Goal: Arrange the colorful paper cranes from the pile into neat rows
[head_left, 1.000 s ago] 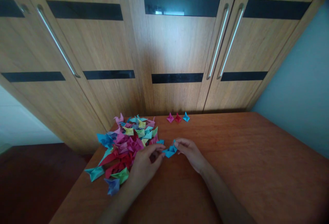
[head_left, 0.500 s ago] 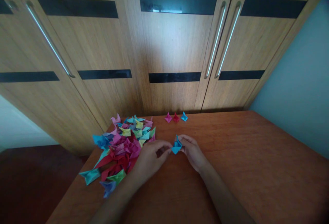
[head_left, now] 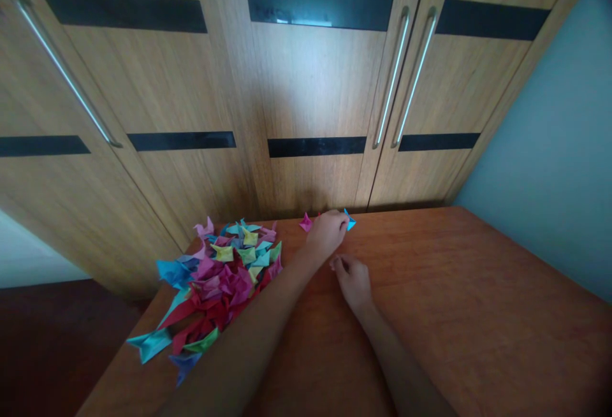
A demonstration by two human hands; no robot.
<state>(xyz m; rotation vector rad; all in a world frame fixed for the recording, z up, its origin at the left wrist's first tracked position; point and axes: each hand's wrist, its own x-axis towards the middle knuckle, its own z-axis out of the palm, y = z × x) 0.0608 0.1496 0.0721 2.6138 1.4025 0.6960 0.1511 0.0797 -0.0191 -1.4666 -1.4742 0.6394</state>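
At the far edge of the table, my left hand (head_left: 329,231) pinches a small blue folded-paper piece (head_left: 350,220) with pointed corners. It is at the right end of a short row there. A magenta paper piece (head_left: 305,222) stands in that row, left of my hand. Only a sliver of a red one shows, and the other blue one is hidden behind my hand. Closer to me, my right hand (head_left: 352,280) rests low over the table with curled fingers and nothing visible in them.
A heap of colourful folded-paper pieces (head_left: 224,280) covers the table's left part, beside my left forearm. Behind the brown wooden table (head_left: 468,302) stands a wooden wardrobe (head_left: 315,85) with metal handles. A pale blue wall (head_left: 549,168) is on the right.
My left hand has carried the blue paper piece from my right hand forward to the row's right end. My right hand has let go and stayed near its place. The view has shifted slightly right.
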